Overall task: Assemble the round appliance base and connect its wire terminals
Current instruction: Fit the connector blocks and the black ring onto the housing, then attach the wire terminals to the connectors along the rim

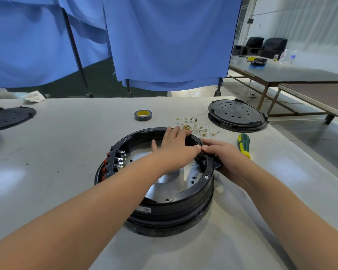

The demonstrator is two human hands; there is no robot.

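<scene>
On base rim (207, 177), left hand (176, 145) flat, right hand (224, 152) gripping.

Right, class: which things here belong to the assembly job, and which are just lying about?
In the job:
round base, under both hands
terminal block inside it
loose wires
screwdriver, probably

Lying about:
tape roll
black cover at right
black plates at left
crumpled cloth
</scene>
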